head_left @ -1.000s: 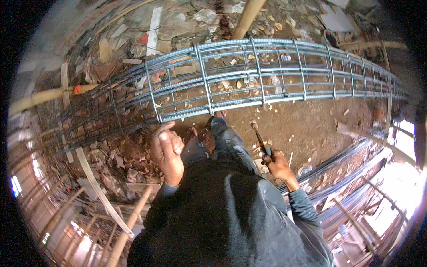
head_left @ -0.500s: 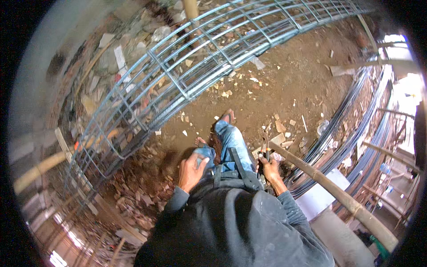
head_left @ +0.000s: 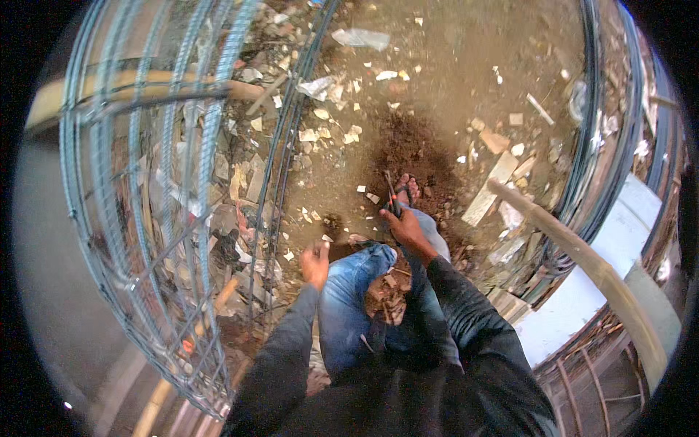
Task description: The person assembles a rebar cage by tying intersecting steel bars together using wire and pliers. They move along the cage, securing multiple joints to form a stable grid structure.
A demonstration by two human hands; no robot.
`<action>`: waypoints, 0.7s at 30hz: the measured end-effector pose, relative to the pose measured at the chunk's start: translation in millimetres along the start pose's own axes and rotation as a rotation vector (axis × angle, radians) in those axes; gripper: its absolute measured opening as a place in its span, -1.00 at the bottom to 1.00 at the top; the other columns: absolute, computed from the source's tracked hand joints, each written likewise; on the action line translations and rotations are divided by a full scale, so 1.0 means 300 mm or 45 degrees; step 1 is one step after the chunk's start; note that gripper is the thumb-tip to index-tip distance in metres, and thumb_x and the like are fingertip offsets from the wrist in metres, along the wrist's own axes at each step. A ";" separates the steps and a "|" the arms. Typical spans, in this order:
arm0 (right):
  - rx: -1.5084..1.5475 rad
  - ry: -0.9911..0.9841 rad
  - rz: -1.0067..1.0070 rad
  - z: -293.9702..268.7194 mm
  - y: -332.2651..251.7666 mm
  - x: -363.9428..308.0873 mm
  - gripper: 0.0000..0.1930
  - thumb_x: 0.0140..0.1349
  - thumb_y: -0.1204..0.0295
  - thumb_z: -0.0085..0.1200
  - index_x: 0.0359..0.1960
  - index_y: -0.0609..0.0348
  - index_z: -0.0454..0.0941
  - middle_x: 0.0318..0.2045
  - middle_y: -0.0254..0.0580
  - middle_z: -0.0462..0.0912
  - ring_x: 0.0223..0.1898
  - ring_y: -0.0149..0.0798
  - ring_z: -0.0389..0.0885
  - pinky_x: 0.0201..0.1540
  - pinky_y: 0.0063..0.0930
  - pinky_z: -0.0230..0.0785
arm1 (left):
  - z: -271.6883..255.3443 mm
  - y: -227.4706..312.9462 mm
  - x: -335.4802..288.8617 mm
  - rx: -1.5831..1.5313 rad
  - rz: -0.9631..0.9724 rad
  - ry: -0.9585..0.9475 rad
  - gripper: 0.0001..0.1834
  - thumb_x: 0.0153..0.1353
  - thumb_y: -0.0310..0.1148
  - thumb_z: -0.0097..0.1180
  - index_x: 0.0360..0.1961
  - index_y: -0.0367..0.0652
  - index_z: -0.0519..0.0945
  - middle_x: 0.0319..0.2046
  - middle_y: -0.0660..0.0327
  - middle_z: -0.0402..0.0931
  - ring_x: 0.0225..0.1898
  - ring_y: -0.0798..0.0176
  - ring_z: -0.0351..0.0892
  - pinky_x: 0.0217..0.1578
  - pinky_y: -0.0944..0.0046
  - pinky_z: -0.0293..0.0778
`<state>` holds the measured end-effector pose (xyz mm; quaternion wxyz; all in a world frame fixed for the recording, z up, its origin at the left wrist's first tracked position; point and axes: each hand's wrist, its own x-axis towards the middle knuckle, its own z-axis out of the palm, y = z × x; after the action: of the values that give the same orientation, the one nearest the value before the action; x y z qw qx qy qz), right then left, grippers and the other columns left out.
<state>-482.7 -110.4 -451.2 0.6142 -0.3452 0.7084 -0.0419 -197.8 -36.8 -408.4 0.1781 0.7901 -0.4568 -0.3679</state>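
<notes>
My right hand (head_left: 409,229) is closed around the dark handles of a pair of pincers (head_left: 392,195), whose narrow metal jaws point away from me, over the dirt beside my right foot. Touches of orange show on the handles. Just left of my bent left knee, my left hand (head_left: 315,266) hangs with its fingers curled in; whatever they may hold is hidden. To the left stands a long cage of ribbed steel bars (head_left: 136,146) tied with cross hoops, apart from both hands.
Thin dark rods (head_left: 280,149) run along the ground between the cage and me. A bamboo pole (head_left: 582,258) slants in from the right, over pale sheets (head_left: 582,320). Bundled bars (head_left: 591,146) lie beyond. Rubble and broken tile (head_left: 495,140) litter the dirt.
My view has swung left and lower, so the cage now stands upright along the left side. The pincers have come across in front of my right leg. My left hand has left the knee.
</notes>
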 end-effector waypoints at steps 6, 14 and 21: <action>0.003 0.109 0.045 -0.044 0.071 0.182 -0.41 0.30 -0.04 0.22 0.00 0.33 0.58 -0.19 0.20 0.69 -0.15 0.15 0.68 -0.07 -0.04 0.50 | 0.495 -0.271 0.651 0.296 -0.098 -0.033 -0.57 0.30 -0.04 0.23 -0.28 -0.28 0.68 -0.55 -0.13 0.54 -0.46 -0.17 0.56 -0.37 -0.12 0.40; 0.215 0.152 -0.029 -0.227 0.005 0.203 -0.53 0.32 0.24 0.28 0.14 0.28 0.50 -0.12 0.23 0.70 -0.04 0.22 0.70 0.05 -0.10 0.50 | 0.946 -0.510 1.060 0.636 0.102 0.209 -0.72 0.25 -0.23 0.26 -0.24 -0.28 0.72 -0.42 -0.21 0.61 -0.33 -0.30 0.60 -0.22 -0.22 0.45; 0.079 0.282 -0.075 -0.263 -0.024 0.222 -0.42 0.30 0.13 0.31 0.17 0.35 0.48 -0.20 0.23 0.67 -0.17 0.02 0.67 -0.01 -0.17 0.46 | 1.012 -0.544 1.084 0.599 0.264 0.156 -0.80 0.25 -0.48 0.20 -0.15 -0.38 0.60 -0.12 -0.20 0.52 -0.01 -0.30 0.55 0.00 -0.18 0.47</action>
<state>-551.1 -180.6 -484.6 0.5411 -0.3401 0.7598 -0.1197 -225.7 -212.8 -847.4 0.0536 0.7795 -0.5967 -0.1829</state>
